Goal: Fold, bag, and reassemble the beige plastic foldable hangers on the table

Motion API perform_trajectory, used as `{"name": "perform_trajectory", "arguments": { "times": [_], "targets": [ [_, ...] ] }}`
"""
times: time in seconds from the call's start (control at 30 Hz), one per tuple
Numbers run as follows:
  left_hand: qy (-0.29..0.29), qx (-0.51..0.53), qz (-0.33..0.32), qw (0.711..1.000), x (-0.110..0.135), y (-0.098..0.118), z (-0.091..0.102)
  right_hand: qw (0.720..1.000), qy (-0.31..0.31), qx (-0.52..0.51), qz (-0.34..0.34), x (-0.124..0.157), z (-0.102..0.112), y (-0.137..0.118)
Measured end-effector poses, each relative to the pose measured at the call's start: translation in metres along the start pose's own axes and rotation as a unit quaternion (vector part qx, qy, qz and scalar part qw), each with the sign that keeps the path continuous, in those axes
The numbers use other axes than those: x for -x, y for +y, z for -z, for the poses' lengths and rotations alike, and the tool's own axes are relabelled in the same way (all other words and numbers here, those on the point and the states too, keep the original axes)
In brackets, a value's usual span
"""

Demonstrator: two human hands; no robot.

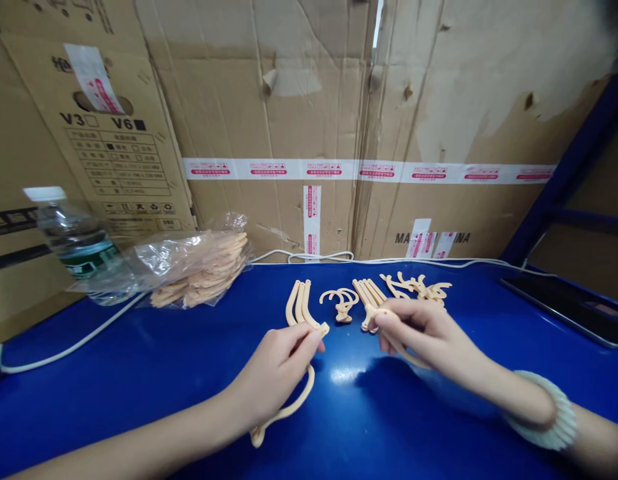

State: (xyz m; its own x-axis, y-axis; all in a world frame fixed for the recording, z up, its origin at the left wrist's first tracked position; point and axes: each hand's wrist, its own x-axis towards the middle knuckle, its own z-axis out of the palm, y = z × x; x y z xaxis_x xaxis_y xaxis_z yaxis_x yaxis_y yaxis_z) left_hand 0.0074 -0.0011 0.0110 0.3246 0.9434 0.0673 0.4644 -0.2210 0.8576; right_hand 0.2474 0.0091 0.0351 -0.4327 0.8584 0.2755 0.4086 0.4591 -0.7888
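Observation:
My left hand [276, 373] is closed in a pinch on a curved beige plastic strip [289, 408] that bends down under the palm onto the blue table [139, 387]. My right hand [419, 333] is closed on another beige plastic piece [376, 315], its end poking out past the fingertips. A pale beaded bracelet [549, 413] sits on the right wrist. Just beyond the hands lie sorted groups of beige parts: curved strips [299, 301], a hooked piece [341, 301], straight strips [367, 291] and branched pieces [419, 288].
A clear plastic bag of beige parts [199, 267] lies at the back left beside a water bottle [76, 243]. A white cable [63, 350] runs along the table's back edge. Cardboard boxes [309, 120] wall off the rear. A dark tablet [569, 303] lies at the right.

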Motion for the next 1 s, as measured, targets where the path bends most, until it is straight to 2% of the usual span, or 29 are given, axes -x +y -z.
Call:
{"name": "perform_trajectory", "arguments": {
  "times": [0.07, 0.13, 0.2, 0.23, 0.3, 0.37, 0.5, 0.63, 0.73, 0.8, 0.87, 0.93, 1.0],
  "targets": [
    [-0.006, 0.116, 0.067, 0.991, -0.004, -0.002, 0.001, 0.998, 0.059, -0.017, -0.01, -0.007, 0.019, 0.005],
    [-0.007, 0.193, 0.102, 0.976, -0.008, -0.003, 0.003, 0.99, 0.14, -0.003, -0.012, -0.012, 0.041, 0.013],
    [-0.003, 0.231, 0.116, 0.966, -0.01, -0.001, 0.005, 0.975, 0.21, 0.074, 0.01, -0.017, 0.065, 0.023],
    [-0.001, 0.243, 0.121, 0.962, -0.01, 0.0, 0.007, 0.965, 0.225, 0.131, 0.033, -0.019, 0.076, 0.03],
    [0.003, 0.259, 0.128, 0.957, -0.009, 0.002, 0.009, 0.941, 0.217, 0.247, 0.08, -0.022, 0.095, 0.046],
    [0.009, 0.271, 0.129, 0.954, -0.007, 0.003, 0.011, 0.92, 0.159, 0.348, 0.086, -0.025, 0.108, 0.063],
    [0.027, 0.278, 0.132, 0.951, -0.005, 0.003, 0.012, 0.915, 0.046, 0.397, 0.06, -0.027, 0.117, 0.091],
    [0.039, 0.285, 0.121, 0.95, -0.005, 0.002, 0.011, 0.911, 0.03, 0.408, 0.048, -0.027, 0.107, 0.093],
    [0.044, 0.294, 0.112, 0.948, -0.005, 0.002, 0.01, 0.909, 0.049, 0.405, 0.088, -0.024, 0.081, 0.071],
    [0.046, 0.307, 0.112, 0.944, -0.005, 0.002, 0.009, 0.909, 0.069, 0.362, 0.196, -0.019, 0.055, 0.047],
    [0.043, 0.323, 0.108, 0.939, -0.004, 0.002, 0.008, 0.899, 0.053, 0.332, 0.281, -0.011, 0.028, 0.023],
    [0.036, 0.339, 0.093, 0.936, -0.003, 0.001, 0.006, 0.875, -0.014, 0.337, 0.346, -0.001, 0.005, 0.002],
    [0.03, 0.35, 0.078, 0.933, -0.002, 0.0, 0.005, 0.839, -0.07, 0.374, 0.389, 0.008, -0.012, -0.009]
  ]
}}
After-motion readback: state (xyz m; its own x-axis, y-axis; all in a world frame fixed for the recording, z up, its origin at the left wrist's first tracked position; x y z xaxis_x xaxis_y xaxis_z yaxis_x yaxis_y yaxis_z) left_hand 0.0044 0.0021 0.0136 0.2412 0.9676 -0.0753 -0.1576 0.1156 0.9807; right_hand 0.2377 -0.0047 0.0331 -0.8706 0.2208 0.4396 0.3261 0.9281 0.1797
